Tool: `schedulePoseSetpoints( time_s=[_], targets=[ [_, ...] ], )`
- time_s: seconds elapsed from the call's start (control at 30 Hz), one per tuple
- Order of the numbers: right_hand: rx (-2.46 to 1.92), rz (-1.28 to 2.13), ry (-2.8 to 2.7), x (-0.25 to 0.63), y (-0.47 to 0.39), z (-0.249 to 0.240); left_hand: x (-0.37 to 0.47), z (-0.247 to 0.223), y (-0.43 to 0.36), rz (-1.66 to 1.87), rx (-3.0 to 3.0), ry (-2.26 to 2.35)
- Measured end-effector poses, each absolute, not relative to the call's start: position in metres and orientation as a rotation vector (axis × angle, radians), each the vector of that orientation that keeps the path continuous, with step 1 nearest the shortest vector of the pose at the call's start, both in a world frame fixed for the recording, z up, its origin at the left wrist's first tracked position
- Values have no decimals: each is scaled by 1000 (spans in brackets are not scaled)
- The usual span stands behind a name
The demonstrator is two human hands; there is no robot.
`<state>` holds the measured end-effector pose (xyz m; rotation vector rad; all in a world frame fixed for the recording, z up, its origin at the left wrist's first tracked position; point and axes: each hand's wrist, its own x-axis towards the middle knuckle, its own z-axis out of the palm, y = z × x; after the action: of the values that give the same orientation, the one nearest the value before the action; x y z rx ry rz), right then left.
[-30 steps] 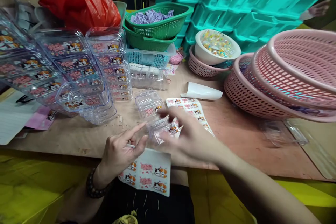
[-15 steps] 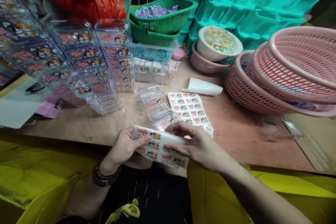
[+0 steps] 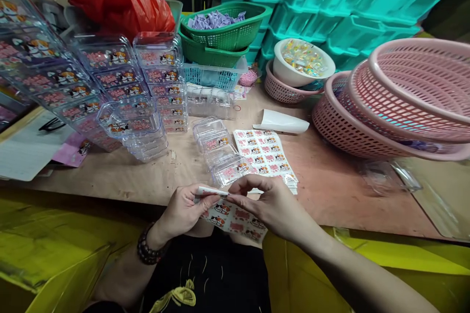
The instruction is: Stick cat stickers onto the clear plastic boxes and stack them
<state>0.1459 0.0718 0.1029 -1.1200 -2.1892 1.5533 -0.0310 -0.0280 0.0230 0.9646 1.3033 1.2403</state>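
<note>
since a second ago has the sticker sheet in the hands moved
Yes. The sticker sheet has come up off the lap toward the table edge, now pinched at its top by the left hand and right hand.

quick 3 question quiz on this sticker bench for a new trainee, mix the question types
1. True or false: both hands grip the same sticker sheet.
2. Multiple choice: what sits in the top green basket? A) pale purple pieces B) stickers C) clear boxes
3. Short answer: what lies flat on the table just right of the short row of clear boxes?

Key
1. True: the left hand pinches the folded top edge, the right hand pinches it beside that.
2. A
3. A second sticker sheet with cartoon-animal stickers.
</note>
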Motion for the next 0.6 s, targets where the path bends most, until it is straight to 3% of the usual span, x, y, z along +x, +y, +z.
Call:
schedulePoseSetpoints(
  time_s=[0.1,0.3,0.4,0.6],
  targets=[
    [-1026,1418,-2192,147,67,98,-31,19,-27,1222,897,1341],
    [-428,435,-2463,165,62,75,-35,19,-25,1147,643,1060],
    [-341,502,-2496,177,59,79,-44,20,-28,1075,575,938],
    [-901,1111,-2010,153,104,127,-79,26,-31,1143,733,1078]
  ],
)
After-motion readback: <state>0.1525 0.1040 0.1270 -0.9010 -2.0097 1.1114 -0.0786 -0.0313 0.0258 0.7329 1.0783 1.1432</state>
